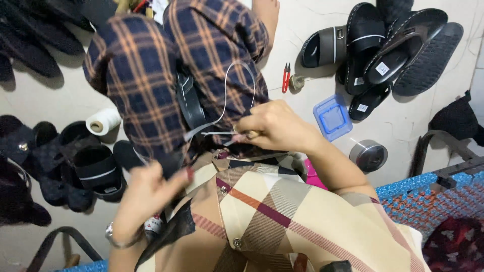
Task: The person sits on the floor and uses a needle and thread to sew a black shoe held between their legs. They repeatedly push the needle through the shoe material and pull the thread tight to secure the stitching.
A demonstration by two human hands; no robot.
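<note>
- Right hand fingers pinched on a tool with a wooden grip, tip against the black strap lying on the plaid lap.
- White thread loops up from the strap.
- Left hand blurred, fingers clenched; can't tell on what.
- Tight room: the plaid knees right ahead.
- Floor right: red snips, blue box, metal tin, sandal pile.
- Left: thread spool, black sandals.

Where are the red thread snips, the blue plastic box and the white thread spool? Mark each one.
Red thread snips (286, 77), head view, on the red handles.
Blue plastic box (332, 118), head view, on its lid's middle.
White thread spool (104, 121), head view, on the wound thread.
</note>
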